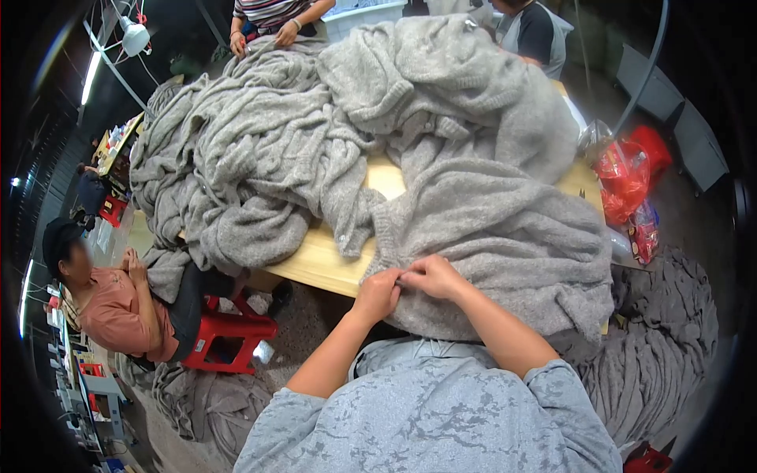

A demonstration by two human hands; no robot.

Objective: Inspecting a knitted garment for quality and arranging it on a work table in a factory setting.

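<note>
A grey knitted sweater (pixel 505 229) lies bunched on the near part of the wooden table, its near side hanging toward my body. At its left edge, near the ribbed band, my left hand (pixel 380 294) is closed on the fabric. My right hand (pixel 432 277) pinches the same edge just beside it, and the fingertips of both hands almost meet. What exactly lies between the fingertips is too small to make out. Beyond the sweater, a heap of similar grey knitwear (pixel 260 150) covers the left of the table, and another grey pile (pixel 457 71) rises at the back.
Bare wood of the table (pixel 331 256) shows between the piles. A person on a red stool (pixel 229 335) sits at left; other people (pixel 280 16) stand across the table. Red plastic bags (pixel 623 177) hang at the right edge. Darker knitwear (pixel 654 355) lies on the floor at right.
</note>
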